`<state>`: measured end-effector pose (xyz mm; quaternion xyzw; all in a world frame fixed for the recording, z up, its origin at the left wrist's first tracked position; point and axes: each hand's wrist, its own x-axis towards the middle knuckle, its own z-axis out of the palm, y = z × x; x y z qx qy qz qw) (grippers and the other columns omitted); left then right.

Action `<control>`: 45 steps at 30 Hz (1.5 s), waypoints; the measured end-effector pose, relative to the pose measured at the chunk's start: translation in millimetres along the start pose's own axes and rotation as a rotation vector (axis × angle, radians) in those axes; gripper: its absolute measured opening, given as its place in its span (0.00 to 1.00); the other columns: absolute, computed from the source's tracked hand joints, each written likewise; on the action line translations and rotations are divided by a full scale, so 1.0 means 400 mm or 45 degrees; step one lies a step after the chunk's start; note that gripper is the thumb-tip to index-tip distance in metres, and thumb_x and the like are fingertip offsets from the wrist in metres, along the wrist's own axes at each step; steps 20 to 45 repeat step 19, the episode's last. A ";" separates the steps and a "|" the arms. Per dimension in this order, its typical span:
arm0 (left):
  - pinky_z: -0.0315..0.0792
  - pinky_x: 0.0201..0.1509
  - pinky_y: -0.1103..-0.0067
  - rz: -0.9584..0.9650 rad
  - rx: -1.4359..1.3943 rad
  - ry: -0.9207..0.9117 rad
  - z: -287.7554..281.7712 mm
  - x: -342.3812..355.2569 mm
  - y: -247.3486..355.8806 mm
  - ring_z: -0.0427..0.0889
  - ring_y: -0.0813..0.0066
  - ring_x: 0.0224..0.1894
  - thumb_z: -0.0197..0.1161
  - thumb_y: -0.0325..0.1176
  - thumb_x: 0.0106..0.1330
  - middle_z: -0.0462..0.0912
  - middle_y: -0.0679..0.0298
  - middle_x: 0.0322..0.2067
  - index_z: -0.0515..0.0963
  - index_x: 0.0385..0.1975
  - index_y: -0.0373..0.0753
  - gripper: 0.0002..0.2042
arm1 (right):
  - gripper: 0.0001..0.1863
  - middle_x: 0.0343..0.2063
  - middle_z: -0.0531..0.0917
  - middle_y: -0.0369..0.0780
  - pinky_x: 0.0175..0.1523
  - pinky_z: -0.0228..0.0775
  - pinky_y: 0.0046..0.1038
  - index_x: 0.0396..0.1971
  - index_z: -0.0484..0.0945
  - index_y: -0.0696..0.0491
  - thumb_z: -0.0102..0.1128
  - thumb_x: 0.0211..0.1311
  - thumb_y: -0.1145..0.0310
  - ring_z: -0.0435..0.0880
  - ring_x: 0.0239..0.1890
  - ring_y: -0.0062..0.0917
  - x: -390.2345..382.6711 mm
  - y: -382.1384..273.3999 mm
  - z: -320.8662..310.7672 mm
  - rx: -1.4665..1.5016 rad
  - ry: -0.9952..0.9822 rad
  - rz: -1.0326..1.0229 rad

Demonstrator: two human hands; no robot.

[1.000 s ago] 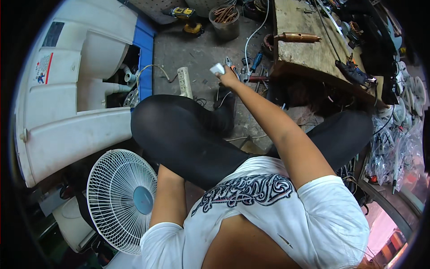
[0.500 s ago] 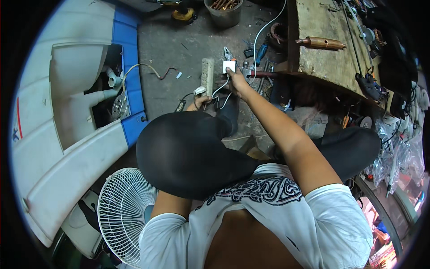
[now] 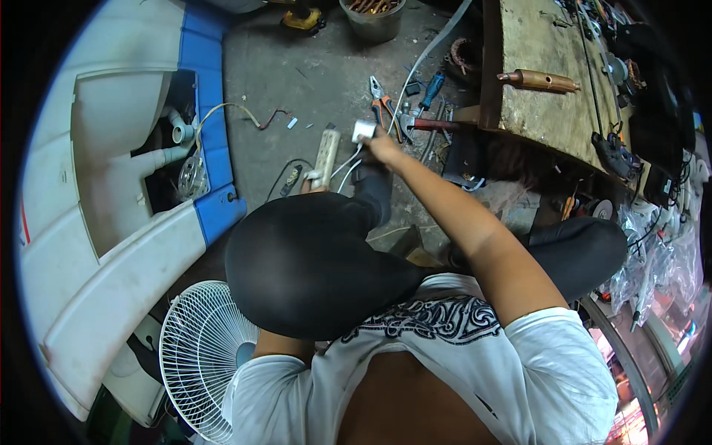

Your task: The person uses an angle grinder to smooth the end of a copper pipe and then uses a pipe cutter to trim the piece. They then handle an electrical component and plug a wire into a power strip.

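My right hand (image 3: 382, 147) is closed around a small white square box (image 3: 363, 132), which looks like a power adapter, with a white cable (image 3: 350, 163) trailing below it. Just to its left, a beige power strip (image 3: 325, 154) leans at a slant. My left hand (image 3: 307, 183), mostly hidden behind my raised knee, grips the strip's near end, where a white plug (image 3: 314, 175) sits. The adapter and the strip are apart. Combination pliers (image 3: 382, 100) with orange-and-dark handles lie on the floor beyond my right hand.
A hammer with a red handle (image 3: 432, 124) and a blue screwdriver (image 3: 432, 90) lie near the wooden bench (image 3: 549, 111). To the left stands a white-and-blue housing (image 3: 211, 133) with a loose wire. A caged fan (image 3: 204, 356) is beside my left arm. A bucket (image 3: 374, 26) stands at the back.
My right hand has moved left and nearer with the adapter, uncovering the pliers' handles. The power strip has shifted left and nearer and now tilts. The white cable has swung.
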<state>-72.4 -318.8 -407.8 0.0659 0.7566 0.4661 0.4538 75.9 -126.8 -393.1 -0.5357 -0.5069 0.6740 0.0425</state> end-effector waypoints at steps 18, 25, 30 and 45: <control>0.78 0.35 0.71 0.198 0.379 -0.004 0.123 0.289 0.043 0.84 0.63 0.35 0.68 0.34 0.61 0.78 0.40 0.46 0.56 0.63 0.29 0.35 | 0.32 0.50 0.81 0.48 0.53 0.75 0.41 0.62 0.70 0.46 0.69 0.57 0.58 0.83 0.48 0.39 0.047 -0.935 -0.138 -1.961 0.329 -1.634; 0.78 0.35 0.71 0.202 0.362 -0.016 0.146 0.322 0.040 0.84 0.63 0.35 0.68 0.34 0.61 0.78 0.40 0.46 0.56 0.63 0.29 0.35 | 0.32 0.50 0.81 0.48 0.53 0.75 0.41 0.62 0.70 0.46 0.69 0.57 0.58 0.83 0.48 0.39 0.074 -0.940 -0.142 -1.984 0.333 -1.628; 0.78 0.35 0.71 0.202 0.362 -0.016 0.146 0.322 0.040 0.84 0.63 0.35 0.68 0.34 0.61 0.78 0.40 0.46 0.56 0.63 0.29 0.35 | 0.32 0.50 0.81 0.48 0.53 0.75 0.41 0.62 0.70 0.46 0.69 0.57 0.58 0.83 0.48 0.39 0.074 -0.940 -0.142 -1.984 0.333 -1.628; 0.78 0.35 0.71 0.202 0.362 -0.016 0.146 0.322 0.040 0.84 0.63 0.35 0.68 0.34 0.61 0.78 0.40 0.46 0.56 0.63 0.29 0.35 | 0.32 0.50 0.81 0.48 0.53 0.75 0.41 0.62 0.70 0.46 0.69 0.57 0.58 0.83 0.48 0.39 0.074 -0.940 -0.142 -1.984 0.333 -1.628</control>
